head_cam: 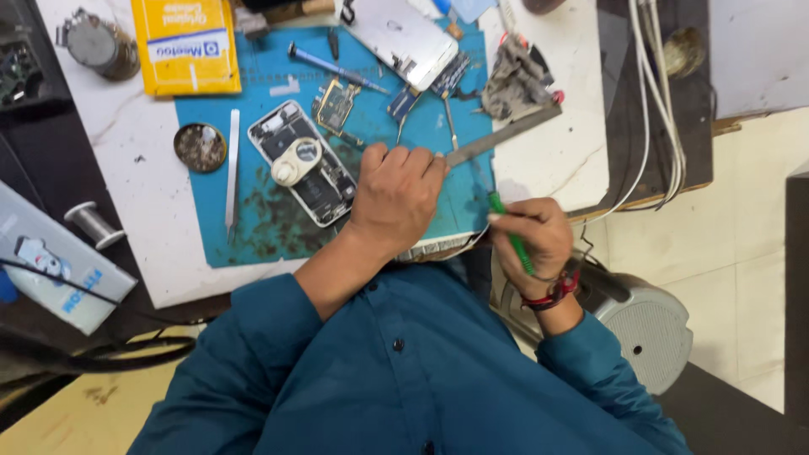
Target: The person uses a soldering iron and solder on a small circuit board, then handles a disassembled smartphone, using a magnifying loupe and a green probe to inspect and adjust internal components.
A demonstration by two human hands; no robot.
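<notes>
Right hand (533, 240) grips green tool (511, 234); round tin (200, 147) holds grey debris

Yellow box (187, 44), solder spool (93, 224) and white cables (657, 101) lie about

A phone repair workshop: a blue work mat (278, 227) on a white table (152, 202) carries an opened phone (303, 164), loose circuit boards (337, 105), tweezers (232, 168), a screwdriver (337, 69) and solder wire (93, 223).
</notes>
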